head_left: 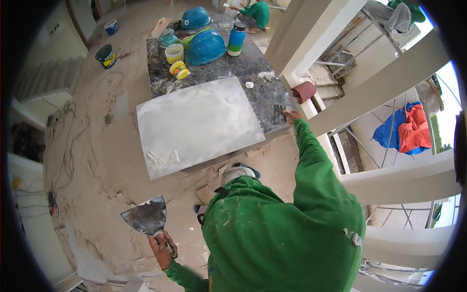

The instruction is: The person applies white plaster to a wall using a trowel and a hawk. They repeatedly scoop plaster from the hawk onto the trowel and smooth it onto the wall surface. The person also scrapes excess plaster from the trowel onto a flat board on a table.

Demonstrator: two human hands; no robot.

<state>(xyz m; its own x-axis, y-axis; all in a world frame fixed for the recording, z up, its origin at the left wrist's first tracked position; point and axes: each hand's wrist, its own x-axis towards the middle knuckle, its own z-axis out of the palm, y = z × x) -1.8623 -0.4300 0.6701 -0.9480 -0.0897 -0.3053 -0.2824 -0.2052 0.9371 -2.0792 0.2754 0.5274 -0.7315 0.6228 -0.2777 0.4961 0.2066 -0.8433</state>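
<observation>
My left hand grips the handle of a wide putty knife, its stained blade raised away from the table over the floor. At the table's right edge, my right hand is closed on a second, smaller dark-bladed putty knife, held at the tabletop. Between my hands lies a white board, tilted across the near part of the dark table. A smeared white coat covers it, with thicker lumps of putty on its near left corner.
Two blue hard hats, yellow-labelled tubs and a blue-green bottle stand on the far table. Buckets and loose cables are on the floor at left. A roll of reddish sandpaper is at right. Other people work beyond.
</observation>
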